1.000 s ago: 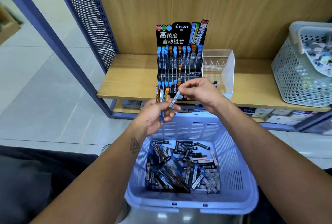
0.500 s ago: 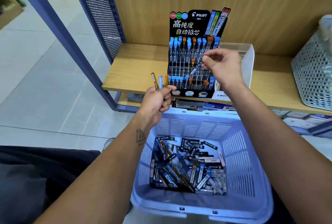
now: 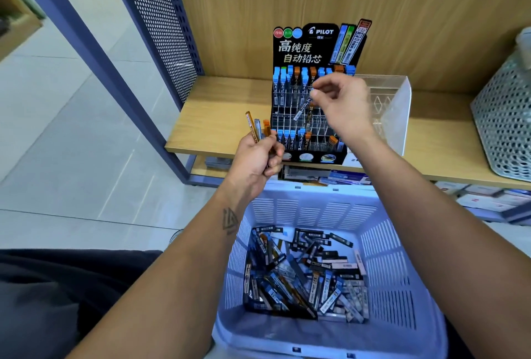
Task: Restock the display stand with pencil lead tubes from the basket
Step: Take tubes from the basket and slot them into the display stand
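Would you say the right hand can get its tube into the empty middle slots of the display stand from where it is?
Probably yes. The right hand pinches a tube tilted just in front of the display stand, with nothing between them. The left hand grips its spare tubes off to the side.

Grey basket point(image 3: 505, 117) cut off, R edge.

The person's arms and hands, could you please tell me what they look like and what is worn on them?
Both forearms are bare, with no sleeves, gloves, watch or rings in view. The left forearm carries a small dark triangular tattoo near the wrist. The right forearm shows no marking.
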`<state>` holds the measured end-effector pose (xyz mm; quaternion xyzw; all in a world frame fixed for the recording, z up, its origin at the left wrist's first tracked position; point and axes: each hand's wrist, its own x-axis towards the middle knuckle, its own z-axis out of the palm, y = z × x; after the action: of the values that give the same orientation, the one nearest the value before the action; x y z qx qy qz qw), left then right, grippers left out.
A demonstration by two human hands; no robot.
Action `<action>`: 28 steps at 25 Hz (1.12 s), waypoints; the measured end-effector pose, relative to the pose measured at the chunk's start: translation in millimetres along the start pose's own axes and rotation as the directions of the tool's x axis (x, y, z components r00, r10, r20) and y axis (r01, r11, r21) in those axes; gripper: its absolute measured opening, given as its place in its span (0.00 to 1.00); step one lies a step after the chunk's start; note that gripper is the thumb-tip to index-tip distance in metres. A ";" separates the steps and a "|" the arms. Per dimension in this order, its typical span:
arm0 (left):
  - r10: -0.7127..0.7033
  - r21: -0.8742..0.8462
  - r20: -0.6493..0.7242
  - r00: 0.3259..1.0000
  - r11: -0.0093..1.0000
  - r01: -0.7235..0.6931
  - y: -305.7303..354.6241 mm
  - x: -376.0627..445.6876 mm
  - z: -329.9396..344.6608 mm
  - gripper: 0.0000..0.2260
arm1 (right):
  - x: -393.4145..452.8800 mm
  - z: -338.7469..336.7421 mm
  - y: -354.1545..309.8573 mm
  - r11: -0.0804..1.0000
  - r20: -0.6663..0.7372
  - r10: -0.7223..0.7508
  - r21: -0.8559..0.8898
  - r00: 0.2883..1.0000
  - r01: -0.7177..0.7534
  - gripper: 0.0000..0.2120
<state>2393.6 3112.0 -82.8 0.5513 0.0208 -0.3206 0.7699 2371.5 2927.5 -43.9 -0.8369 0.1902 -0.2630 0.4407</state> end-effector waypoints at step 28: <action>-0.032 0.047 0.018 0.999 0.998 0.031 -18.8 4.1 19.8 0.04 | -27.4 -6.1 41.0 0.878 0.240 -0.044 -0.453 0.970 0.152 0.05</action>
<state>2380.8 3089.4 -92.3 0.5656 0.0149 -0.3384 0.7519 2342.6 2916.6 -82.9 -0.9510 0.1548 -0.1362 0.2302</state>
